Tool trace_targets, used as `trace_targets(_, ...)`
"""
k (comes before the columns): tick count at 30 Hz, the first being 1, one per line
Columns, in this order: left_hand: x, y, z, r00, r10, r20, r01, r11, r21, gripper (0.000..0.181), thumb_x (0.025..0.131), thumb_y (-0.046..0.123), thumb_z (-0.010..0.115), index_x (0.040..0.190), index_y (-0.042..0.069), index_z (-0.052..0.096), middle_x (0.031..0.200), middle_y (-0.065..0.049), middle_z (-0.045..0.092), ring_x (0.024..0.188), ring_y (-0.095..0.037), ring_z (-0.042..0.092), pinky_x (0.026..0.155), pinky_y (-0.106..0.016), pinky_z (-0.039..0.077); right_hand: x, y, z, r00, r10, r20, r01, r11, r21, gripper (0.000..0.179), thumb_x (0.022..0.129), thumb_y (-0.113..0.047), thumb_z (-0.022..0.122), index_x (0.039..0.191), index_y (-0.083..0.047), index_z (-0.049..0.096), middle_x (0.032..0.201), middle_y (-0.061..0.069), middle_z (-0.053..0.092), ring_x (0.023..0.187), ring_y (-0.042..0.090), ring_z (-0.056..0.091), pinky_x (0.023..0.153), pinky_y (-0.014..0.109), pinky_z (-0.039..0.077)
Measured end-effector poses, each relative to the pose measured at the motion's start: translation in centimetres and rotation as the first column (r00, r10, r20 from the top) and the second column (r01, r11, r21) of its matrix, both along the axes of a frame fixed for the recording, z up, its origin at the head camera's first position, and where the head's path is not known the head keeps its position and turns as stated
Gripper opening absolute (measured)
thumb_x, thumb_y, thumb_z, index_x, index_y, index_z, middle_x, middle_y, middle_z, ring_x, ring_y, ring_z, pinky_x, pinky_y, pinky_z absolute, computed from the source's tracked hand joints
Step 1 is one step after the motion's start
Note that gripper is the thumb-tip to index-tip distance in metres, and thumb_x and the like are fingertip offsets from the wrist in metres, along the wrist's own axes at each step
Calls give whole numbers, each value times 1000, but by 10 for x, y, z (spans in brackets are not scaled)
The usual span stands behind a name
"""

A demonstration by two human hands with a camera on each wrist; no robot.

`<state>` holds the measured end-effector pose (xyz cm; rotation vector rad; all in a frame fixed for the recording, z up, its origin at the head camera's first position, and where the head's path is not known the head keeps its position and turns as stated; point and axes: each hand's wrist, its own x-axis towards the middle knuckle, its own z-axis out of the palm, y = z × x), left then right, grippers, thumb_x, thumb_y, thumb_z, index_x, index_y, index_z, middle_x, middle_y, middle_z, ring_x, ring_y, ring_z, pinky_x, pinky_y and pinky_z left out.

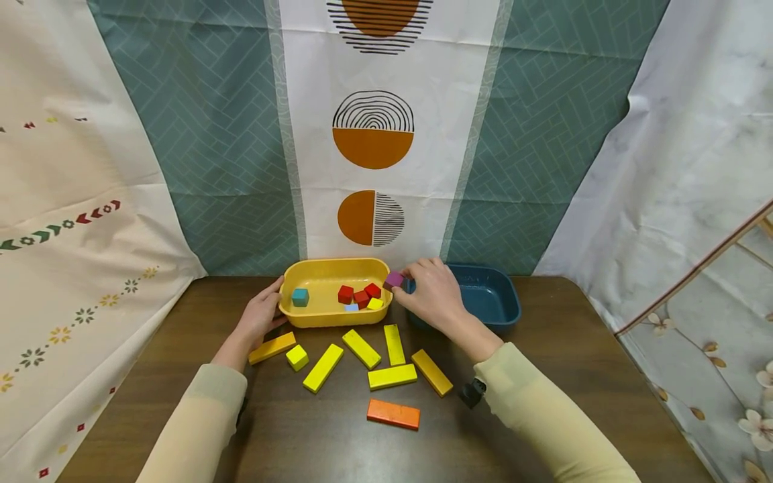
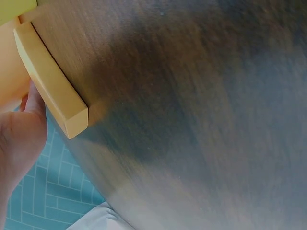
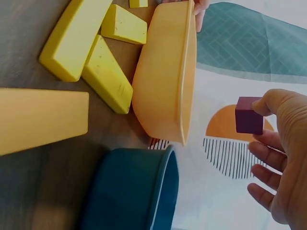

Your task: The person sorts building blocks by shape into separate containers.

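Soft shadow and pale glare cross the left wrist view's tabletop point(image 2: 206, 139).

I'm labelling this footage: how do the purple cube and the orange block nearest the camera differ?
The purple cube is short and compact; the orange block is long and bar-shaped. The right hand pinches the cube in the air, while the block lies on the table. Both have flat faces and one plain colour each.
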<state>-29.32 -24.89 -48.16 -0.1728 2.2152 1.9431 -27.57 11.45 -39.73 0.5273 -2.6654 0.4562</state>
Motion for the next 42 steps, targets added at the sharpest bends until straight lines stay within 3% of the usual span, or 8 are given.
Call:
trace_targets(10,1,-1,0,1000,-1,-5,1,1000,-3,56,111,26,31,164,35,17,171,-8,9,145,-39,35,113,-54,38,-17,-26,-2,1000,0,24,-1,999,41,34,85,-39,79,107,-14,77,109,4,68,107,25,51,92,42,47)
trace_targets(19,2,0,1,1000,-1,-6,1,1000,-9,56,111,26,31,164,35,17,171,-8,9,147,-39,33,113,-55,37,-28,-43,-10,999,5,42,-7,998,55,32,86,-40,76,105,-15,76,110,3,65,110,26,50,94,42,45)
trace_targets(28,2,0,0,1000,0,-13,0,1000,-14,56,111,25,31,164,33,17,171,-9,10,146,-39,34,113,-54,37,-33,-59,-13,997,2,71,-10,993,116,34,89,-44,75,108,-16,77,117,3,65,113,25,49,97,41,45)
trace_targets(42,2,1,1,1000,3,-10,-3,1000,-29,56,111,25,30,164,33,16,171,-9,11,146,-39,34,114,-54,36,-34,-83,-20,998,24,54,-31,989,144,30,91,-45,72,108,-21,76,110,-1,66,112,24,51,97,41,44)
